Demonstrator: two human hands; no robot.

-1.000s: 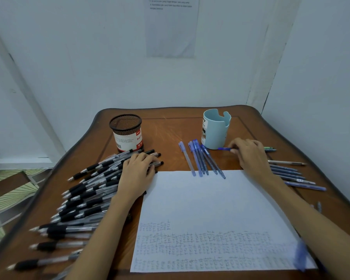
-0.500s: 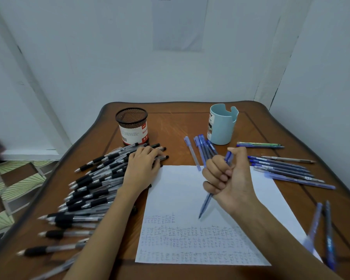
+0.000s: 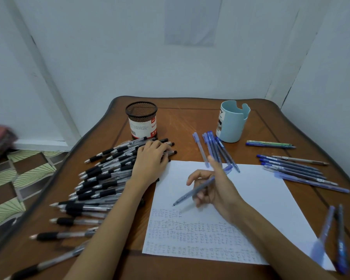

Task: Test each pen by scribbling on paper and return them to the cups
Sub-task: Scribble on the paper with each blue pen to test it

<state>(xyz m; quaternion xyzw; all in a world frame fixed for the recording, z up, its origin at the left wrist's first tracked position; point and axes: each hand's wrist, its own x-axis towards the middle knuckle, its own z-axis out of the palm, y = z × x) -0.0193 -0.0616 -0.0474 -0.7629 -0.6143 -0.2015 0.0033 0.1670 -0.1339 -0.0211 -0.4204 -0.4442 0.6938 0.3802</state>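
Right hand [image 3: 216,190] grips a blue pen [image 3: 192,191] over the paper [image 3: 261,199]. Left hand [image 3: 152,158] rests, fingers relaxed, on black pens [image 3: 101,178] beside it.

We've got pale bluish walls [image 3: 109,47] meeting in a corner on the right. Blurred paper sheet [image 3: 190,21] on the back wall. Brown wooden table [image 3: 190,118], curvy dark edge. Green-and-brown patterned floor tiles [image 3: 28,168] left. Light flat, even.

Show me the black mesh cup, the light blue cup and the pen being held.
black mesh cup [image 3: 142,128], head view, on its label
light blue cup [image 3: 234,126], head view, on its side wall
blue pen [image 3: 188,195], head view, mid-barrel
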